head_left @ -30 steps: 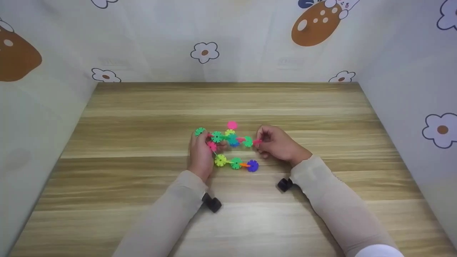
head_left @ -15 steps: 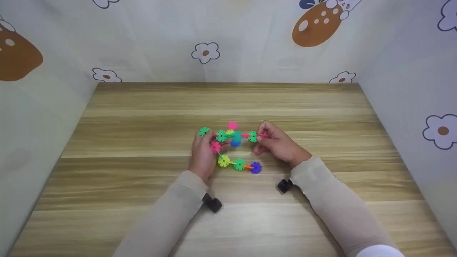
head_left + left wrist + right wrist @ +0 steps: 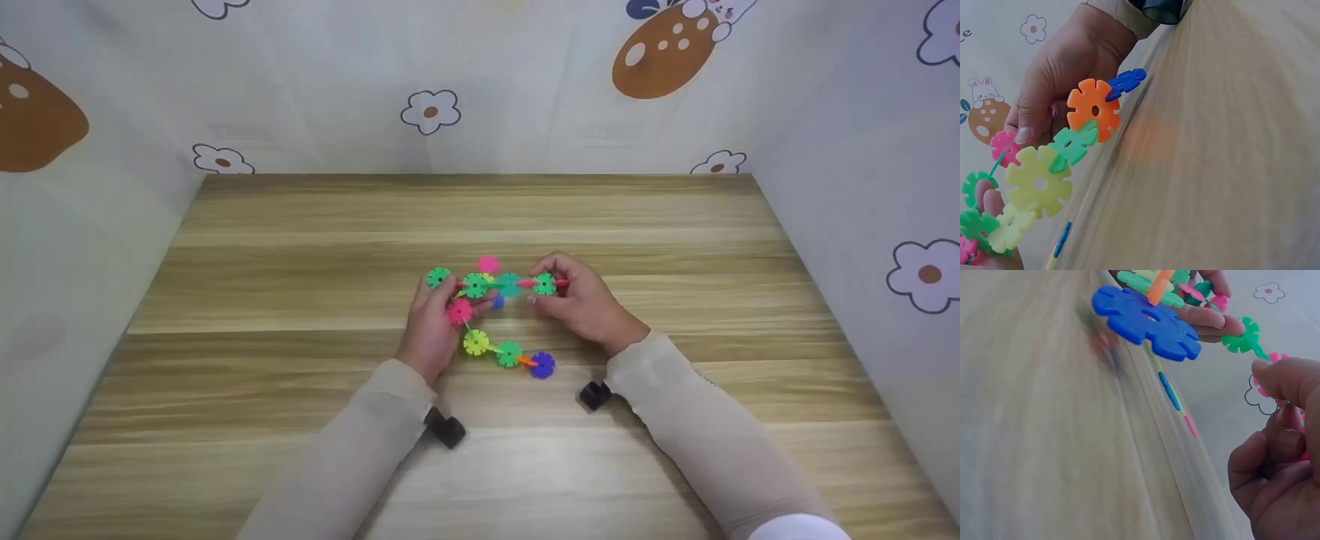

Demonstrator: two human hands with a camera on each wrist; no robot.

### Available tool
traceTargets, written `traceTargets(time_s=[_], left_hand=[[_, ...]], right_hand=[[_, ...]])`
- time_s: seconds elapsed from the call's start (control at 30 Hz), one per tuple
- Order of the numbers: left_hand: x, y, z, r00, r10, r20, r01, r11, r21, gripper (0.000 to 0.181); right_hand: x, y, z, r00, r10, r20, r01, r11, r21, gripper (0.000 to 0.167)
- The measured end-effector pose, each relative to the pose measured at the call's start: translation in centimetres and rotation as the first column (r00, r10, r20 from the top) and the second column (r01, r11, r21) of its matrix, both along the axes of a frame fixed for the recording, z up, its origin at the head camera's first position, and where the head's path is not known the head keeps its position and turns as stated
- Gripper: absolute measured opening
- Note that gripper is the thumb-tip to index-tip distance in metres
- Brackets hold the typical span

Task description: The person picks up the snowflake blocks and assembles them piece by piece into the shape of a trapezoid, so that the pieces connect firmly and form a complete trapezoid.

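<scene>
A chain of interlocking snowflake discs hangs between my hands above the table in the head view. My left hand (image 3: 433,330) grips its left end, near a green disc (image 3: 439,277) and a pink disc (image 3: 460,311). From there one branch droops toward me through a yellow disc (image 3: 476,343) to a blue disc (image 3: 542,365), large in the right wrist view. The other branch runs right to a green disc (image 3: 544,283), where my right hand (image 3: 589,304) pinches the end between thumb and fingers. Its pink end disc is partly hidden by those fingers.
Behind the chain, a separate pink disc (image 3: 488,264) and a blue disc (image 3: 497,302) lie flat on the wooden table (image 3: 480,480), partly covered from above. Patterned cloth walls (image 3: 525,90) stand at the back and both sides.
Both the chain and my left hand have shifted slightly right. My right hand has moved up a little and its fingers now reach round the green disc; the lower branch droops more.
</scene>
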State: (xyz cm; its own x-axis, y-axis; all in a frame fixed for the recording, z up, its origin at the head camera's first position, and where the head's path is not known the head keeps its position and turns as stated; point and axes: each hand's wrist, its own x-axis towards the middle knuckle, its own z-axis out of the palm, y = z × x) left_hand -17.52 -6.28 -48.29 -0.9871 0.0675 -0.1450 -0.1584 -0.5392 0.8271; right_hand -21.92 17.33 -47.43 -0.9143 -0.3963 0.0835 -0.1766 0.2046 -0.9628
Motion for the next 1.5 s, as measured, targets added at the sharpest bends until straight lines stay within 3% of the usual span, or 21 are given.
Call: traceTargets(time_s=[0.2, 0.33, 0.47, 0.6, 0.73, 0.83, 0.93, 1.03, 1.13, 1.23, 1.33, 1.5], left_hand=[[-0.1, 0.1, 0.0, 1.000, -0.016, 0.015, 0.016, 1.000, 0.016, 0.027], [-0.2, 0.1, -0.1, 1.000, -0.005, 0.017, 0.006, 1.000, -0.006, 0.025], [-0.2, 0.0, -0.2, 1.000, 0.014, 0.026, -0.012, 0.995, -0.098, 0.029], [-0.2, -0.2, -0.2, 0.999, 0.036, 0.038, -0.028, 0.981, -0.190, 0.031], [-0.3, -0.2, -0.2, 0.998, 0.047, 0.036, -0.039, 0.976, -0.212, 0.031], [-0.3, -0.2, -0.1, 0.998, 0.043, 0.045, -0.032, 0.974, -0.225, 0.031], [-0.2, -0.2, -0.1, 0.998, 0.037, 0.052, -0.022, 0.960, -0.280, 0.034], [-0.2, -0.2, -0.1, 0.998, 0.050, 0.049, -0.030, 0.937, -0.347, 0.039], [-0.2, -0.2, -0.2, 0.996, 0.073, 0.043, -0.050, 0.917, -0.396, 0.042], [-0.3, -0.1, -0.3, 0.995, 0.090, 0.034, -0.068, 0.911, -0.407, 0.037], [-0.3, -0.1, -0.2, 0.996, 0.086, 0.012, -0.074, 0.916, -0.394, 0.035], [-0.2, -0.2, 0.2, 0.999, 0.042, -0.028, -0.050, 0.925, -0.378, 0.041]], right_hand=[[0.0, -0.1, 0.1, 1.000, -0.024, -0.004, 0.024, 1.000, 0.019, 0.025], [-0.1, 0.1, -0.1, 0.999, -0.025, 0.030, 0.024, 0.999, 0.045, 0.036], [-0.2, 0.2, -0.1, 0.999, -0.010, 0.051, 0.004, 0.993, 0.114, 0.047], [-0.2, 0.2, 0.1, 0.998, 0.021, 0.059, -0.032, 0.981, 0.191, 0.040], [0.0, 0.2, 0.6, 0.997, 0.044, 0.060, -0.059, 0.962, 0.268, 0.033], [0.6, -0.1, 1.2, 0.998, 0.055, 0.001, -0.052, 0.935, 0.350, 0.034], [1.8, -0.9, 2.2, 0.986, 0.104, -0.128, -0.041, 0.906, 0.421, 0.035], [3.5, -2.1, 3.2, 0.940, 0.220, -0.260, -0.066, 0.867, 0.495, 0.041], [4.7, -3.1, 3.9, 0.894, 0.343, -0.289, -0.119, 0.803, 0.585, 0.051], [5.4, -3.6, 4.1, 0.880, 0.379, -0.287, -0.117, 0.758, 0.641, 0.047], [5.4, -3.5, 4.3, 0.897, 0.345, -0.278, -0.112, 0.784, 0.611, 0.033], [4.4, -2.9, 4.5, 0.950, 0.238, -0.204, -0.137, 0.901, 0.412, 0.017]])
